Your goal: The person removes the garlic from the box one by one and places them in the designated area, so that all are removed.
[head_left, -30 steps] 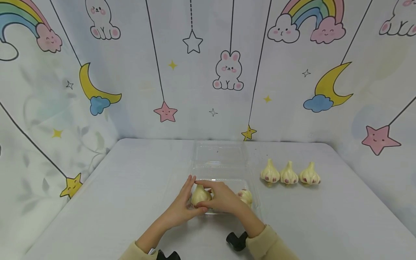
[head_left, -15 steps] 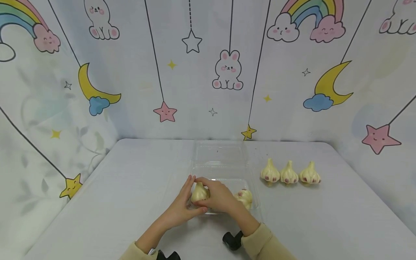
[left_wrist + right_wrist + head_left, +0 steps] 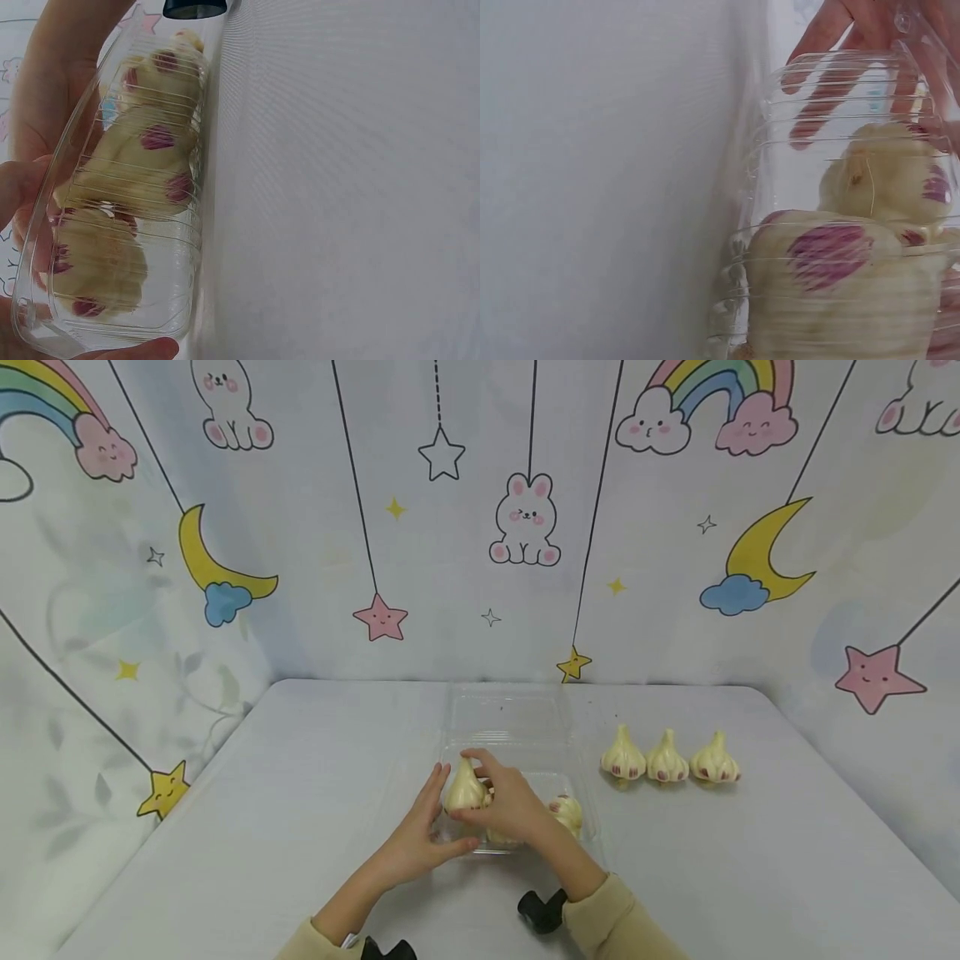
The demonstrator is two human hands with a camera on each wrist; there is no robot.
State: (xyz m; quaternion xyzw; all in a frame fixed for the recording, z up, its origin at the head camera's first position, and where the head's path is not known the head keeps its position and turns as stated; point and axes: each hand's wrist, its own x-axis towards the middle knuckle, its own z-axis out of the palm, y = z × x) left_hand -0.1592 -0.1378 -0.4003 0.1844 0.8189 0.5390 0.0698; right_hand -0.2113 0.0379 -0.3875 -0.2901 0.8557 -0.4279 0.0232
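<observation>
A garlic bulb (image 3: 465,789) is pinched between the thumb and fingers of my right hand (image 3: 517,806), neck up, over the left end of a clear plastic clamshell box (image 3: 495,852). My left hand (image 3: 412,847) rests at the box's left front corner, fingers straight along the side and thumb along the front. Inside, another garlic bulb (image 3: 567,812) lies at the right end, and a middle garlic bulb (image 3: 142,161) is mostly hidden by my right hand in the head view. Through the wall in the right wrist view, the held bulb (image 3: 885,180) shows beyond a nearer one.
The box's lid (image 3: 506,714) lies folded back behind it. To the right stand three garlic bulbs (image 3: 667,760) in a row on the white table (image 3: 315,760). Black wrist camera mounts (image 3: 542,912) sit under the forearms. A patterned curtain (image 3: 465,568) rises behind.
My right hand has lifted the pinched garlic bulb slightly, up and away from me. The left hand has stayed in place at the box.
</observation>
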